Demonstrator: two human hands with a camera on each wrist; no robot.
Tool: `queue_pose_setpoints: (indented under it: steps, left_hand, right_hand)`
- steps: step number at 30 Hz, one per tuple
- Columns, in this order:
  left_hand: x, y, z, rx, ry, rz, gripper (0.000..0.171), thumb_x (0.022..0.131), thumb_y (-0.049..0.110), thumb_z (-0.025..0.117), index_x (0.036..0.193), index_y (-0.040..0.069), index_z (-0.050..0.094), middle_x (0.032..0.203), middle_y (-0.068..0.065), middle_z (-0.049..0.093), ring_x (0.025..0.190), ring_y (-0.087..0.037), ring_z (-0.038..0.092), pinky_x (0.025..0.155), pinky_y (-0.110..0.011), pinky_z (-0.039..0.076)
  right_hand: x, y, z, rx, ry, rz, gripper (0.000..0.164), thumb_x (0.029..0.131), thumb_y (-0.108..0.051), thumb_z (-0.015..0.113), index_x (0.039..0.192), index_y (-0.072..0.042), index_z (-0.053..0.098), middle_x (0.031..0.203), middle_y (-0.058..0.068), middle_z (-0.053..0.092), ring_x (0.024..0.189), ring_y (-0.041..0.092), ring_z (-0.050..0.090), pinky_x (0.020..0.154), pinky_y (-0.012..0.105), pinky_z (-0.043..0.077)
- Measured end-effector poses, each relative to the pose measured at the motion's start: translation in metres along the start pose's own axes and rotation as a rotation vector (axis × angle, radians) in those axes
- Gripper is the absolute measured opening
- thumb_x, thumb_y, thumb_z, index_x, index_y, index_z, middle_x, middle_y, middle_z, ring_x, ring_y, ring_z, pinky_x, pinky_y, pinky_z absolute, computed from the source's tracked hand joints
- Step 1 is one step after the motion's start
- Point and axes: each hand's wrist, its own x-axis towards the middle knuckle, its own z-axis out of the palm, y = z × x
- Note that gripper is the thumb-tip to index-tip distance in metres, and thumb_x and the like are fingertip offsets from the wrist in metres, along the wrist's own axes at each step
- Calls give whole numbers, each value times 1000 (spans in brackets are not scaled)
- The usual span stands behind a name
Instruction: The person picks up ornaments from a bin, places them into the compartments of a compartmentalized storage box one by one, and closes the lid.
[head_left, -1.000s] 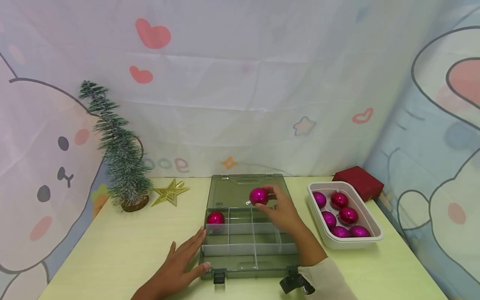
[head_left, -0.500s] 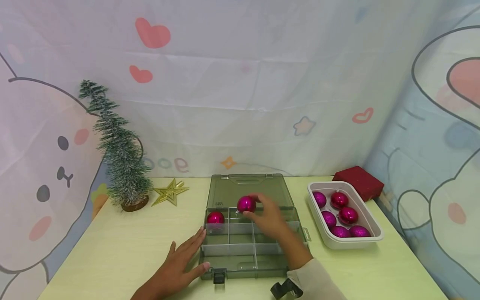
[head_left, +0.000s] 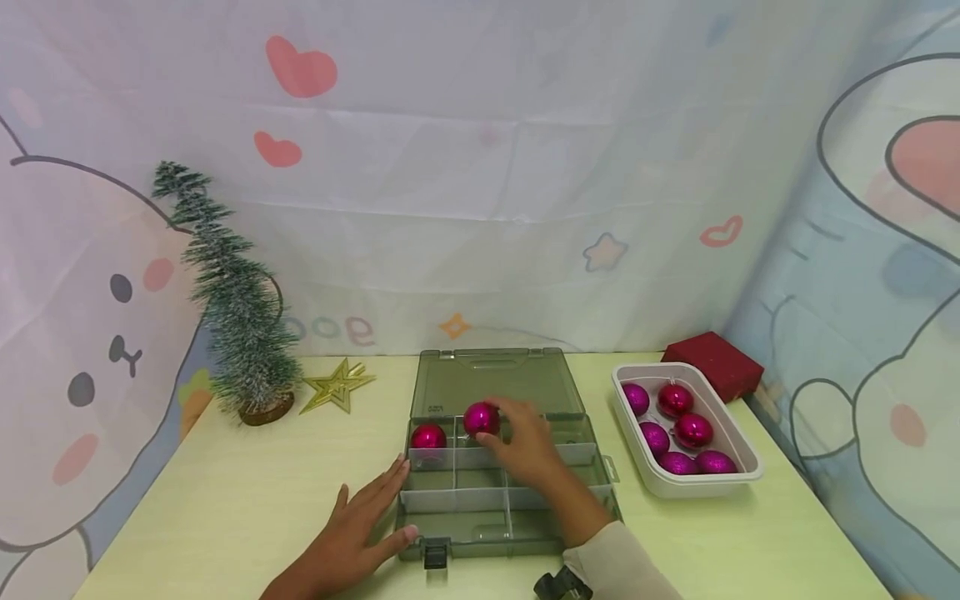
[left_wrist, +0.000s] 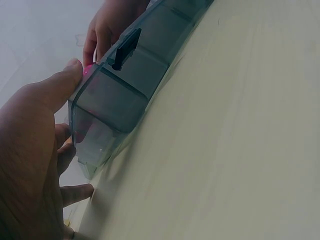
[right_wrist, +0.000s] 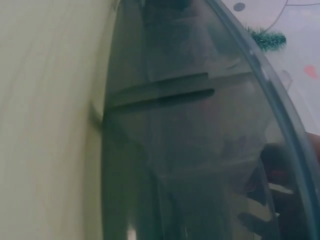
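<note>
A shiny magenta Christmas ball [head_left: 481,421] is pinched between the thumb and fingers of my right hand [head_left: 528,446], over the back row of a green translucent divided box [head_left: 453,525]. It hangs above the compartment right of the one where a second shiny ball [head_left: 428,437] lies. The box's lid [head_left: 497,383] is folded back. My left hand [head_left: 352,527] rests with extended fingers against the box's left side; its thumb [left_wrist: 67,80] touches the box in the left wrist view. Through the box wall, the right wrist view shows my right fingers [right_wrist: 272,192] dimly.
At the right stands a white tub [head_left: 693,485] with several red and purple balls, and a dark red box [head_left: 712,362] behind it. A small frosted tree [head_left: 243,333] and a gold star [head_left: 337,387] are at the left. A printed cloth hangs behind the table.
My right hand has carried the ball left and down, from above the lid to the back row's second compartment. The left hand has stayed against the box.
</note>
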Motion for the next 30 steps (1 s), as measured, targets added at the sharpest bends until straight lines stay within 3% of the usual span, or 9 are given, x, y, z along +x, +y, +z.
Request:
queue_pose_setpoints:
  steps: [11,23,30]
  left_hand:
    - [1,1,-1,20,-1,-4,82,109,49,65,176,22,26,184,-1,22,165,-42,34,114,-97,7]
    - [1,1,-1,31,-1,2,83,108,51,65,176,21,27,184,-2,23,165,-42,35,114,-97,8]
    - [1,1,0,29,-2,-2,84,108,51,65,176,20,27,184,-3,22,164,-43,36,114,-97,9]
  right_hand:
    - [-2,-1,6,1,-22,39,54,99,-20,83,149,-9,65,147,17,70,144,44,54,114,79,28]
    - [-2,-2,7,-81,-28,16,49,100,-20,81,144,-3,68,145,25,63,142,46,55,114,77,35]
    - [-2,0,6,-67,-58,19,52,100,-20,79,148,-5,64,150,27,58,147,50,48,117,79,32]
